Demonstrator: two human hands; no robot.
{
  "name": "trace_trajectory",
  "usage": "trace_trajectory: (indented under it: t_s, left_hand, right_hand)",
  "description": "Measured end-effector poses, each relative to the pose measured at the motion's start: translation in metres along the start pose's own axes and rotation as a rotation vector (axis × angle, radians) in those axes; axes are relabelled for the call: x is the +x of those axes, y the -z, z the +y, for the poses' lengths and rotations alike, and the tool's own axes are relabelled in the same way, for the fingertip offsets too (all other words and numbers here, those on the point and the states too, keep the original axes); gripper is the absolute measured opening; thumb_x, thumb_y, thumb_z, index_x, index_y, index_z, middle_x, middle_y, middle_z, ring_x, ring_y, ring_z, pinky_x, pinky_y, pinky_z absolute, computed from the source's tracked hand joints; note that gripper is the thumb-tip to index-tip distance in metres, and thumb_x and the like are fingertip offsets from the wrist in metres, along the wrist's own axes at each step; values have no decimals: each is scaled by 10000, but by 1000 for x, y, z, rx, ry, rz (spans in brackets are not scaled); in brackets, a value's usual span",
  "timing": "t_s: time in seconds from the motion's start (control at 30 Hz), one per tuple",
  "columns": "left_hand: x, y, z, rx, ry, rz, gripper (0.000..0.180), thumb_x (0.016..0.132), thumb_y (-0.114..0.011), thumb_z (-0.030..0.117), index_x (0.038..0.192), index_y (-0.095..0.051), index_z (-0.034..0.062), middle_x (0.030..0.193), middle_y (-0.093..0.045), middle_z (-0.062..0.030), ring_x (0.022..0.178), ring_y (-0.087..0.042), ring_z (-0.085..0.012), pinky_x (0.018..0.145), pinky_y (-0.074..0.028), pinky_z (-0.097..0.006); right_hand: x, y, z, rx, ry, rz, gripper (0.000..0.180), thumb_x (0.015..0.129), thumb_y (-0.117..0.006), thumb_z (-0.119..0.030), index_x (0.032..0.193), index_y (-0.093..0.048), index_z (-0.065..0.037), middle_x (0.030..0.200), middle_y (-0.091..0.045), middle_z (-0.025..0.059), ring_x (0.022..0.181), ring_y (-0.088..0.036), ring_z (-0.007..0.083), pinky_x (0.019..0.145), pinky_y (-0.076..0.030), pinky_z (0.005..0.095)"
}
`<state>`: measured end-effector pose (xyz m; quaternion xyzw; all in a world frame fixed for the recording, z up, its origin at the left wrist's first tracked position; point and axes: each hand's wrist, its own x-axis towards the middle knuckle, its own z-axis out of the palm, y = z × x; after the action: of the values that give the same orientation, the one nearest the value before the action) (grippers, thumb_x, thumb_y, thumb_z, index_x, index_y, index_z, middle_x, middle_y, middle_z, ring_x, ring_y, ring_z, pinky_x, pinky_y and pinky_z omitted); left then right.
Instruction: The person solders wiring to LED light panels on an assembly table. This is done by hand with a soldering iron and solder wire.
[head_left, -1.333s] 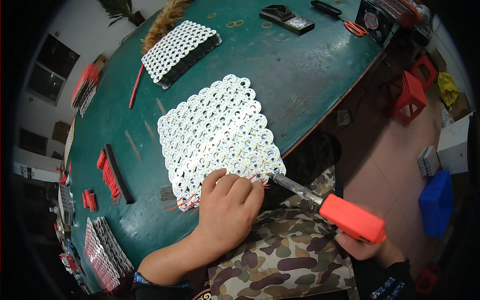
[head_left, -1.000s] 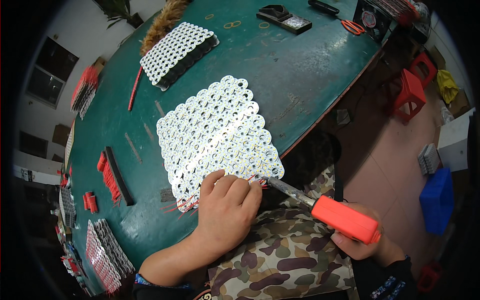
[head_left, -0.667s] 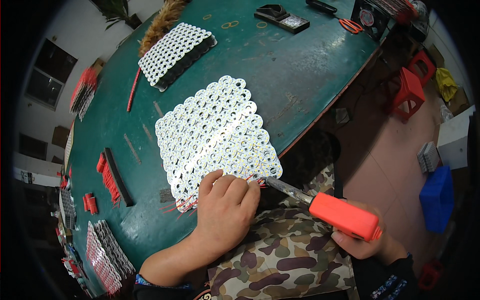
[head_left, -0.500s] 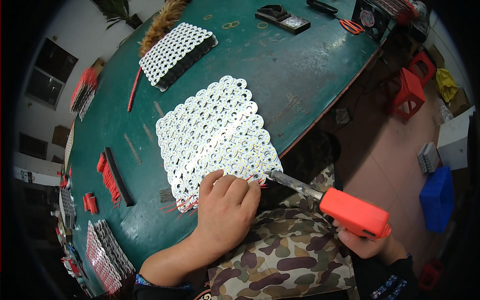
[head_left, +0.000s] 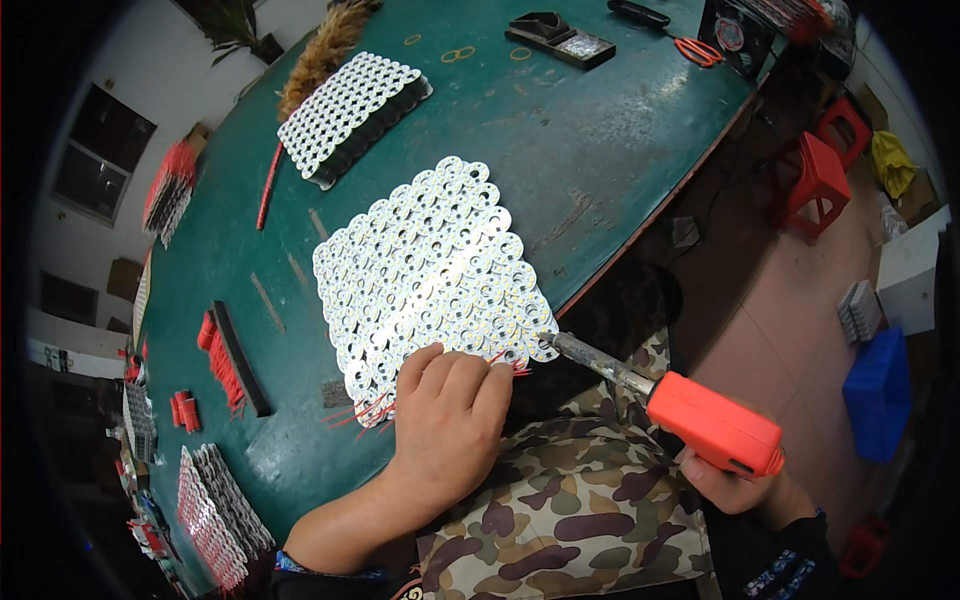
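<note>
A panel of joined round white LED boards (head_left: 415, 265) lies on the green table before me, its near edge toward my lap. My left hand (head_left: 450, 415) rests over that edge, fingers curled and closed on thin red wires (head_left: 517, 366) beside the fingertips; the grip itself is mostly hidden. More red wires stick out left of the hand. My right hand (head_left: 735, 485) is wrapped round the red handle of a soldering iron (head_left: 712, 425). Its grey metal barrel points left, with the tip at the panel's near right corner; whether it touches a board I cannot tell.
A stack of white boards (head_left: 355, 100) stands farther back beside a feathery brown duster (head_left: 325, 55). A black soldering stand (head_left: 560, 40) and orange-handled scissors (head_left: 698, 52) lie at the far side. Red wire bundles (head_left: 225, 365) are at left. Red stools (head_left: 812, 185) stand right of the table.
The soldering iron has shifted slightly right, its tip now at the panel's corner board. My left hand stays almost in place on the near edge.
</note>
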<state>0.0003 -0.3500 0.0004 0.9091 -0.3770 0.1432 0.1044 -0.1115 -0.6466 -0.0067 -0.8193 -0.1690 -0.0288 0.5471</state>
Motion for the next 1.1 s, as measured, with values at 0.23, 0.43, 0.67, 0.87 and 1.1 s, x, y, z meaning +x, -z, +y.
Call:
trace_trajectory:
  t_s: [0.23,0.43,0.67,0.87,1.1]
  left_hand:
    - [8,0,-1,-51,-3,81,217,779,-664,74,996,-672,71,848,-558,-40,871,-600,-228,938,-457,-439]
    - [12,-12,-3,-62,-40,61,220,783,-663,87,1002,-684,74,832,-548,-35,837,-593,-226,939,-456,-437]
    - [16,-12,-2,-71,-18,66,249,752,-679,30,990,-696,100,787,-547,-27,772,-587,-234,901,-490,-448]
    - [20,-9,-1,-83,6,29,254,736,-676,14,975,-702,96,776,-538,-45,772,-588,-252,900,-484,-452]
    - [21,-9,0,-76,6,14,260,731,-673,11,976,-698,93,764,-521,-51,767,-583,-261,897,-482,-458]
  right_hand:
    - [-8,3,5,-72,-41,17,583,776,-765,-39,1297,-524,64,1089,-722,172,870,-746,280,778,-589,362]
    - [-1,-3,16,-131,66,51,608,757,-774,-30,1303,-526,67,1068,-720,174,844,-745,289,752,-593,372]
    - [11,-6,15,-99,170,31,647,723,-796,5,1311,-533,63,989,-728,162,764,-735,283,673,-580,360]
    - [12,-6,11,-123,146,39,654,714,-799,15,1311,-536,56,954,-731,146,748,-731,274,656,-575,345]
    - [14,-5,6,-171,131,34,651,713,-798,16,1310,-539,50,927,-730,140,734,-727,273,642,-570,341]
